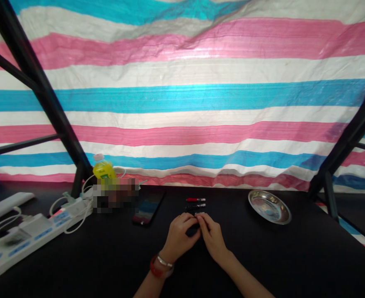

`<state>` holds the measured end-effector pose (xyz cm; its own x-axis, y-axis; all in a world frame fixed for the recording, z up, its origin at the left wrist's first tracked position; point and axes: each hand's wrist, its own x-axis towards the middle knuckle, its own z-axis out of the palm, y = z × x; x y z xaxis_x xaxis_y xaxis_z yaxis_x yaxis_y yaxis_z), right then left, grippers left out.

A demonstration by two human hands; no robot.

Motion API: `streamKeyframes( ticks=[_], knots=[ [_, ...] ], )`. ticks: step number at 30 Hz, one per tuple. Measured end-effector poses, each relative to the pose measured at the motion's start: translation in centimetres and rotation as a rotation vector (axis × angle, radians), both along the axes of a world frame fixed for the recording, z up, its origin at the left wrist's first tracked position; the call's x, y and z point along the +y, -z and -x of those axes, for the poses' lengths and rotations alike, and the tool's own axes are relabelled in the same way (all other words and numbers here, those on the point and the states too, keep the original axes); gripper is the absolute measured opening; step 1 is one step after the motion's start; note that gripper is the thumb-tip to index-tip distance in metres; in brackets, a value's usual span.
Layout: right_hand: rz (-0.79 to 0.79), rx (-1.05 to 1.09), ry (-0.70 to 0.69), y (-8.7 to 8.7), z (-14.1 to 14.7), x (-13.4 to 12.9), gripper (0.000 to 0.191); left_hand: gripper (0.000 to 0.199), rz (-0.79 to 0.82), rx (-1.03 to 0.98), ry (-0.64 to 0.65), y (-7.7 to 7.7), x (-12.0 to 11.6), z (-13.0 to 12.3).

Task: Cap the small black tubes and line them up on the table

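Observation:
My left hand [180,235], with a red bangle and a silver one at the wrist, has its fingers bent together at the centre of the black table. Touching it at the fingertips is my right hand [212,236], its fingers also closed. Whatever lies between the fingertips is too small and hidden to name. Just beyond the hands are a red pen-like item [195,200] and a black pen-like item [196,206], both lying sideways. A silver tip of something similar shows right at the fingertips.
A shiny metal plate [269,207] lies at the right. To the left are a dark phone [149,209], a yellow bottle [104,169] and a white power strip [30,239] with cables. Black metal bars [42,91] and a striped sheet [182,97] stand behind.

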<state>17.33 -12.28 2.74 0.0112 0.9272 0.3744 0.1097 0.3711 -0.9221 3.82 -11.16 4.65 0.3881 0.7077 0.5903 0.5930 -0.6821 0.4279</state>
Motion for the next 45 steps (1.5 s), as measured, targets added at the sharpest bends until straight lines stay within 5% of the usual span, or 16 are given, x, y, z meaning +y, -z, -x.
streamKeyframes(
  ticks=[18, 36, 45],
  knots=[
    [0.094, 0.012, 0.110, 1.1, -0.4, 0.6, 0.036, 0.035, 0.082, 0.057, 0.097, -0.3, -0.9, -0.5],
    [0.106, 0.048, 0.216, 1.5, -0.3, 1.3, 0.043, 0.032, 0.067, 0.088, 0.083, 0.5, 0.3, -1.5],
    [0.117, 0.019, 0.164, 1.5, -0.6, 1.3, 0.040, 0.030, 0.052, 0.091, 0.069, 0.6, 0.2, -1.6]
  ],
)
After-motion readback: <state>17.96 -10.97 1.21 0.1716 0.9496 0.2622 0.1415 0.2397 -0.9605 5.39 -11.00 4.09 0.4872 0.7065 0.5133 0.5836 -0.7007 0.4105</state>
